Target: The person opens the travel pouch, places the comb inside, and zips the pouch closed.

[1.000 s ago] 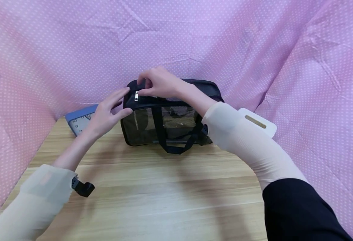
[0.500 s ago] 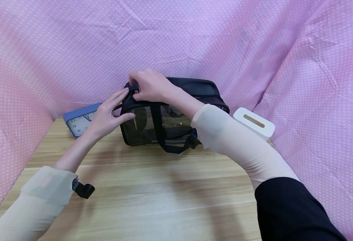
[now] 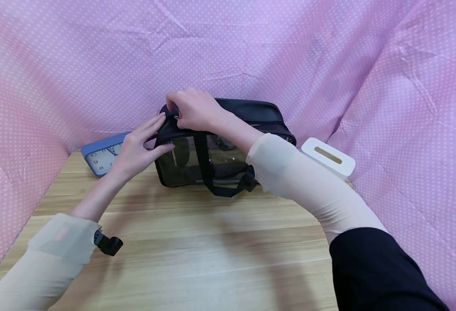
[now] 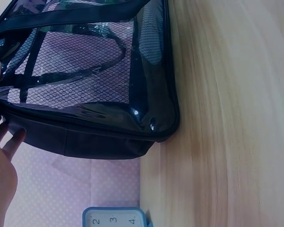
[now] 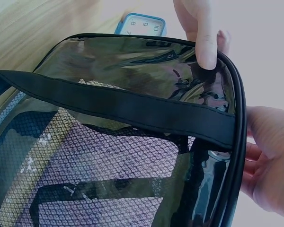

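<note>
A black bag (image 3: pixel 181 162) with see-through mesh-backed panels stands on the table. My left hand (image 3: pixel 136 149) holds its left end, thumb on the front panel and fingers on the end near the top corner. In the right wrist view the left thumb (image 5: pixel 207 52) lies on the clear panel by the bag's edge. With curled fingers my right hand (image 3: pixel 196 110) pinches the zipper pull (image 3: pixel 176 117) at the top left of the bag. Most of the pull is hidden by the thumb. A black carry strap (image 3: pixel 204 164) hangs down the front.
A blue-framed clock (image 3: pixel 102 157) leans behind my left hand at the left. To the right of the bag lies a white box with a slot (image 3: pixel 309 149). Pink dotted cloth (image 3: pixel 228 47) walls the back and sides of the wooden table (image 3: pixel 196 242).
My right hand has shifted left and closed on the zipper pull, which was showing earlier below its fingers. The left hand has stayed on the bag's end. Little differs over the last half second.
</note>
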`<state>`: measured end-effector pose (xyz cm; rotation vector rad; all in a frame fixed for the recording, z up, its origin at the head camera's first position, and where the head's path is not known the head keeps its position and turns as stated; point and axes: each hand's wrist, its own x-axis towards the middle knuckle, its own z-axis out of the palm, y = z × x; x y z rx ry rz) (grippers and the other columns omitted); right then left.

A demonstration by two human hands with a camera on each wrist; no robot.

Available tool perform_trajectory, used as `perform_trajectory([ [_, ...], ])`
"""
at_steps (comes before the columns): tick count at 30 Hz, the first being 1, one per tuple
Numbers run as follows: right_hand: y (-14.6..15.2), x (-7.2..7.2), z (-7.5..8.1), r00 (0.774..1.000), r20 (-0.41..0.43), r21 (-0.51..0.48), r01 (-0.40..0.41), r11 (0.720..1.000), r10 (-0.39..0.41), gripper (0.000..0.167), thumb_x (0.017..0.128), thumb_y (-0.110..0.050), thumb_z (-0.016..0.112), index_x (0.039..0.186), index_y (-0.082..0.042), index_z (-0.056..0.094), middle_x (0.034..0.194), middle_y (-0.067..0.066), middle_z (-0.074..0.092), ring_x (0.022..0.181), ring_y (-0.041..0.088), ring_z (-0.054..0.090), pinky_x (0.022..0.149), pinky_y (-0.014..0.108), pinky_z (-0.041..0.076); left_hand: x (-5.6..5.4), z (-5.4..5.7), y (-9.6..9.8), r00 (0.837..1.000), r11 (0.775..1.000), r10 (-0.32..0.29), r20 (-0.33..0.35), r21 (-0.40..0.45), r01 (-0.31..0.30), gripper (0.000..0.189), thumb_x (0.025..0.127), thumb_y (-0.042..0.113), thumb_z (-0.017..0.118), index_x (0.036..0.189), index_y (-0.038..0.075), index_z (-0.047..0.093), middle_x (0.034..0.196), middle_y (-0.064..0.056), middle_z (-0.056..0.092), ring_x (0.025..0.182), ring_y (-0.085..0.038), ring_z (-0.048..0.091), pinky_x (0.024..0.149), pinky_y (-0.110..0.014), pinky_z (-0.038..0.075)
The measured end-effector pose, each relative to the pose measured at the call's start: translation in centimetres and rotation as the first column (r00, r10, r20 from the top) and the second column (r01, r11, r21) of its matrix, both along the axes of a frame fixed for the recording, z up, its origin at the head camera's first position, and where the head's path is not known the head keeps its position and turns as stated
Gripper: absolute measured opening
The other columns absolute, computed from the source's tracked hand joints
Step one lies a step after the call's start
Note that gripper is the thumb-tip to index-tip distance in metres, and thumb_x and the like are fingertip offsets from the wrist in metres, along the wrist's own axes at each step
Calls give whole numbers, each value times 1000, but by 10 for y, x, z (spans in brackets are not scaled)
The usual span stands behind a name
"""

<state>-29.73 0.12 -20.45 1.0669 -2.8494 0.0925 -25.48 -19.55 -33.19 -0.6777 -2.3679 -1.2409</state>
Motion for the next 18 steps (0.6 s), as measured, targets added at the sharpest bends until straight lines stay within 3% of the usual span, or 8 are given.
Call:
perform_trajectory([
  [4,1,0,1,1000,-1,-7,1,1000,-1,25,94,-14,60,119,-14,65,106,0,73,96,14,67,84,34,54,0,-2,1,998,1000,12,-68,18,-11,70,87,11,83,149,21,55,158,0,51,135,-33,60,85,0,47],
  [12,7,1,4,999,-11,-53,-48,997,48,22,99,-9,55,116,-12,68,105,4,71,90,16,61,78,28,48,1,-5,5,982,998,51,-182,29,-47,59,85,6,83,140,13,64,149,-3,60,130,-33,63,81,1,47],
  [18,17,0,9,997,31,-117,-66,991,70,27,98,-2,48,116,-9,68,98,6,69,81,17,54,71,24,41,1,-7,8,963,996,82,-256,45,-73,43,83,5,85,125,9,75,140,-8,66,121,-33,68,78,2,47],
])
